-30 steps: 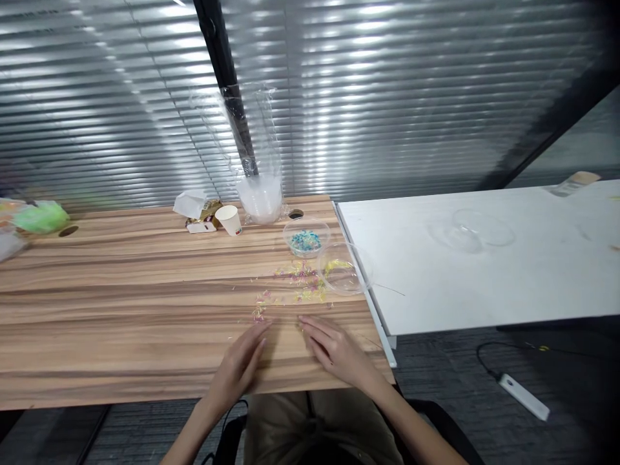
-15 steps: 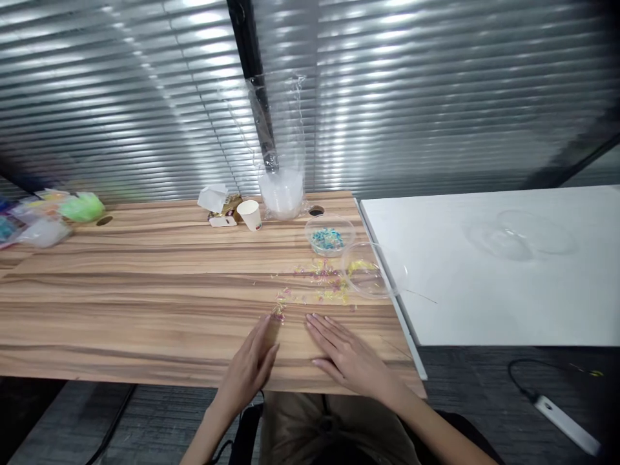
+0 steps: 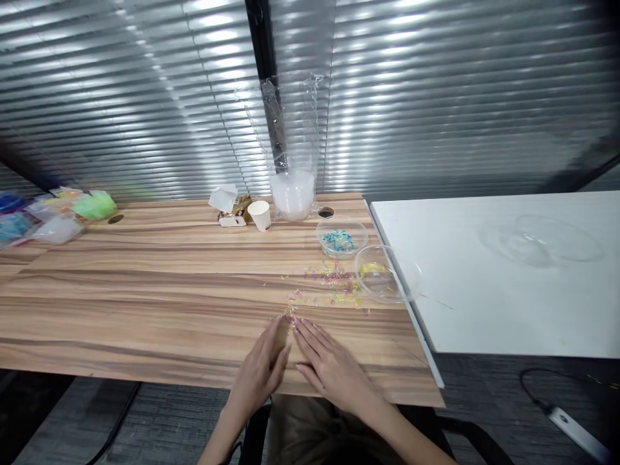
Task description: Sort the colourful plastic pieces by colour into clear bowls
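Set clock centre on small pile of coloured bits (image 3: 291,309), lying loose on wooden tabletop (image 3: 145,290). Found left hand (image 3: 258,371) at seven o'clock, palm down, fingers stretched out, tips just beside pile. Found right hand (image 3: 332,369) at five o'clock, likewise palm down, fingers extended and close together, tips just beside pile. Recorded both as unclenched, gripping nothing visible; cannot tell whether fingertips touch the bits.

Noted wider scatter of pink and yellow bits (image 3: 336,278) at two o'clock. Logged clear bowl (image 3: 359,240) at one o'clock, holding blue bits (image 3: 338,241). Logged second clear container (image 3: 401,284) at two o'clock, beyond the scatter, reaching over the tabletop's edge; cannot tell whether yellow bits there lie inside or beneath. Also listed: paper cup (image 3: 262,218) and tissue packet (image 3: 234,218) near eleven, white table (image 3: 498,303) at three.
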`<action>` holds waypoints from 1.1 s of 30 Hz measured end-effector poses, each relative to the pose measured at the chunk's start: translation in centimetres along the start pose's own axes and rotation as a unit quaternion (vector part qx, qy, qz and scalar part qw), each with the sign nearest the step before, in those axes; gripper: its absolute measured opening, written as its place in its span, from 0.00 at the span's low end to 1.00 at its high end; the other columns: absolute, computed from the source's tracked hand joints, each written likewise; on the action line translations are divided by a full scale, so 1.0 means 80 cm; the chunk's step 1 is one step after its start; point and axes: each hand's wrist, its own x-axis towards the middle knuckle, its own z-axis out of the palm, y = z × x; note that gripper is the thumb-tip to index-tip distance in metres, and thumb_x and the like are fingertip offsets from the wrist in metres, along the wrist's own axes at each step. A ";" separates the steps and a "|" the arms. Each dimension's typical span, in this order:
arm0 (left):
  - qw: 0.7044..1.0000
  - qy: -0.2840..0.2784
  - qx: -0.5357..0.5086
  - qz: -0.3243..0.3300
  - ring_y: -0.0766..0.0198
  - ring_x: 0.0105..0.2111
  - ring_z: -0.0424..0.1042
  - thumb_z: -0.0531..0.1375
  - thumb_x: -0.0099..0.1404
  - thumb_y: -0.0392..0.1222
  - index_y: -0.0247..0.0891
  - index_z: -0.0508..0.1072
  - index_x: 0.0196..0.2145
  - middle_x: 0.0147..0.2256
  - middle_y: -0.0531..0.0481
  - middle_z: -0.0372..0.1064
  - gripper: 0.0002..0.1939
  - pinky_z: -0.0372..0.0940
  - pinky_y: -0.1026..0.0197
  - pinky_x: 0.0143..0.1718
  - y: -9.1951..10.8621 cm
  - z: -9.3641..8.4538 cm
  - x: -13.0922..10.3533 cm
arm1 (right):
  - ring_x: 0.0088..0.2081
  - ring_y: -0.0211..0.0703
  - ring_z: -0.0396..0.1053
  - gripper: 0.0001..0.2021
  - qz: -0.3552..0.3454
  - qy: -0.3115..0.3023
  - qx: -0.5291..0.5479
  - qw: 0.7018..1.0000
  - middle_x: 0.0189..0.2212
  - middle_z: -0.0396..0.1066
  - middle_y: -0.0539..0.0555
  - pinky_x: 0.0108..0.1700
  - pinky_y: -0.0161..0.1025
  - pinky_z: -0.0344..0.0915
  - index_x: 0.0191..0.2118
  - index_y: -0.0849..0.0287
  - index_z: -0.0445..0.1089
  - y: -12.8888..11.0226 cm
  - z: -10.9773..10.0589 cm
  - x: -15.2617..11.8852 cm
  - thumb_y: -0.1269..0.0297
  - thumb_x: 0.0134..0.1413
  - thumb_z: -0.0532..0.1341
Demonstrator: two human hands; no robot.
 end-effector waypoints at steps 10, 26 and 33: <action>0.998 0.007 0.047 0.043 0.56 0.63 0.54 0.48 0.72 0.38 0.43 0.39 0.67 0.63 0.42 0.52 0.31 0.60 0.50 0.59 0.001 0.001 0.003 | 0.64 0.46 0.51 0.22 0.000 0.029 0.043 0.999 0.63 0.54 0.59 0.65 0.47 0.55 0.62 0.68 0.59 0.003 -0.001 -0.001 0.65 0.65 0.52; 0.998 0.023 0.049 0.045 0.56 0.64 0.50 0.49 0.72 0.40 0.45 0.46 0.66 0.64 0.46 0.51 0.28 0.57 0.51 0.61 0.000 -0.002 0.006 | 0.61 0.46 0.58 0.23 -0.060 0.215 0.056 0.973 0.54 0.67 0.57 0.62 0.52 0.60 0.61 0.61 0.61 0.046 -0.075 -0.040 0.78 0.61 0.51; 0.982 -0.096 0.088 0.138 0.58 0.65 0.46 0.43 0.74 0.40 0.43 0.38 0.68 0.66 0.48 0.45 0.28 0.51 0.51 0.63 0.009 -0.015 -0.010 | 0.60 0.56 0.58 0.20 0.167 0.203 -0.058 0.963 0.52 0.68 0.59 0.60 0.56 0.58 0.53 0.59 0.68 0.155 -0.174 -0.097 0.54 0.62 0.53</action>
